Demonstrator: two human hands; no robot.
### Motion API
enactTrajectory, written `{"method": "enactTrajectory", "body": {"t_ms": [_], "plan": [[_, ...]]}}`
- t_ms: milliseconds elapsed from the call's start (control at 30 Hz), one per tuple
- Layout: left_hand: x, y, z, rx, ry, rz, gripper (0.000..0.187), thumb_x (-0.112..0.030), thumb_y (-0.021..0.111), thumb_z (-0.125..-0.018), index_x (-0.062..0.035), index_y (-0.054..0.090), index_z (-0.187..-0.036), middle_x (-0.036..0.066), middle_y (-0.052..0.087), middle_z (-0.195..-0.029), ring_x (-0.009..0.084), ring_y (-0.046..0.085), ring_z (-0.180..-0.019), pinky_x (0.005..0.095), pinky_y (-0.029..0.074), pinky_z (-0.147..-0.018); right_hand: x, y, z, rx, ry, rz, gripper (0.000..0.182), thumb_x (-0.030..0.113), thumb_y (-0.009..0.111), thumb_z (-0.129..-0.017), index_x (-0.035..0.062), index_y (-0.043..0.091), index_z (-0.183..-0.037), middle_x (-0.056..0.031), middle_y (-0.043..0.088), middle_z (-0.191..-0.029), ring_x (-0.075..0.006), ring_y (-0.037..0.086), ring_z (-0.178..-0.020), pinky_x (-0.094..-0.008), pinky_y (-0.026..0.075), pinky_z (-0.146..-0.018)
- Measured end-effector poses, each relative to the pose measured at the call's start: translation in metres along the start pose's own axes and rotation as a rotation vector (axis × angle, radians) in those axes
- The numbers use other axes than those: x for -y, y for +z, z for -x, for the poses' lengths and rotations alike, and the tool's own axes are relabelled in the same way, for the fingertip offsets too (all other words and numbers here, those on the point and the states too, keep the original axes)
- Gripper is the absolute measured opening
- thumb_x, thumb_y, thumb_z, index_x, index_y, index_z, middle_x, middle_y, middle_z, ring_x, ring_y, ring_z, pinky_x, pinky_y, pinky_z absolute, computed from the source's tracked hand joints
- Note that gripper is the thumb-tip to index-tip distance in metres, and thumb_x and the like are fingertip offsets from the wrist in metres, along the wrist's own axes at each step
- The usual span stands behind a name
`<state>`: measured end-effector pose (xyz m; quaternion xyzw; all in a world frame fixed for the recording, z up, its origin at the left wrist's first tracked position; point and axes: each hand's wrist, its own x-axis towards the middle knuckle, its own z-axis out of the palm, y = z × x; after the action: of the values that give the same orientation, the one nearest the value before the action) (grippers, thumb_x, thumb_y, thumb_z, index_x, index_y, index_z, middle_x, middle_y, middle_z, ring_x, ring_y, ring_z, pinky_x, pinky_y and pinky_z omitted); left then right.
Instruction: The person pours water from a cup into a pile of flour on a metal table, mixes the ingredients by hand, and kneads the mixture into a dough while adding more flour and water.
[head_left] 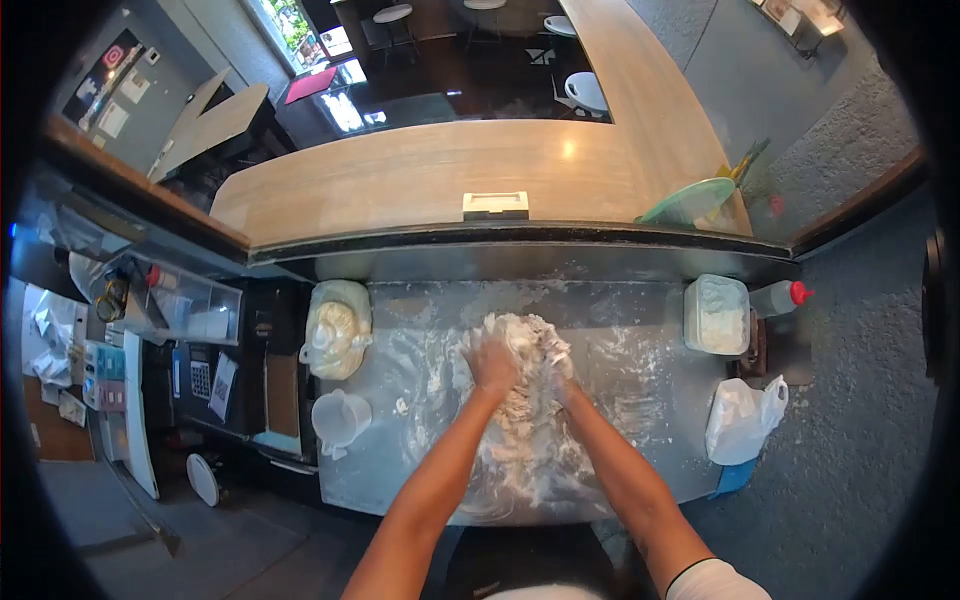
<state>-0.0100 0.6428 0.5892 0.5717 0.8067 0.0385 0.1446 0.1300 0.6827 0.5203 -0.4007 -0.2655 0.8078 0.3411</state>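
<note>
A shaggy, floury mass of dough (522, 345) lies on the metal worktop (400, 465), with loose crumbs and flour trailing toward me. My left hand (490, 366) presses against the dough's left side, its fingers stretched out and apart. On the right side of the same mass, my right hand (560, 372) touches it; dough and flour coat its fingers, so their shape is hard to make out. White flour is smeared over much of the metal around both hands.
At the left stand a bag of pale flour or dough (338, 330) and a plastic jug (341, 418). On the right are a tub of white powder (717, 315), a red-capped bottle (780, 297) and a white plastic bag (742, 420). Beyond the worktop runs a wooden counter (400, 170).
</note>
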Motion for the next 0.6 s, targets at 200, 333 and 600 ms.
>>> {"method": "enactTrajectory", "body": {"t_ms": [200, 333, 600], "plan": [[-0.013, 0.062, 0.189, -0.097, 0.053, 0.468, 0.05, -0.026, 0.056, -0.091, -0.0065, 0.056, -0.137, 0.015, 0.055, -0.138, 0.0393, 0.047, -0.13, 0.0629, 0.03, -0.11, -0.075, -0.054, 0.088, 0.194, -0.304, 1.336, 0.063, 0.048, 0.055, -0.098, 0.0114, 0.046, -0.148, -0.0112, 0.057, -0.14, -0.0252, 0.049, -0.132, -0.0437, 0.033, -0.116], [-0.017, 0.047, 0.226, 0.224, 0.193, 0.049, 0.037, -0.022, 0.058, -0.085, -0.0072, 0.067, -0.118, 0.011, 0.064, -0.117, 0.0365, 0.055, -0.118, 0.0574, 0.041, -0.102, -0.111, -0.063, 0.135, 0.034, -0.314, 0.951, 0.063, 0.05, 0.051, -0.097, 0.0093, 0.048, -0.145, -0.0129, 0.054, -0.142, -0.0305, 0.048, -0.131, -0.0477, 0.035, -0.113], [0.049, 0.092, 0.256, -0.235, 0.507, 0.253, 0.067, -0.049, 0.071, -0.083, -0.0069, 0.061, -0.133, 0.013, 0.062, -0.133, 0.0363, 0.057, -0.122, 0.0571, 0.037, -0.111, -0.069, -0.06, 0.016, -0.271, -0.025, -0.804, 0.053, 0.051, 0.036, -0.101, 0.0117, 0.06, -0.128, -0.009, 0.063, -0.13, -0.0332, 0.056, -0.118, -0.0487, 0.043, -0.105]]}}
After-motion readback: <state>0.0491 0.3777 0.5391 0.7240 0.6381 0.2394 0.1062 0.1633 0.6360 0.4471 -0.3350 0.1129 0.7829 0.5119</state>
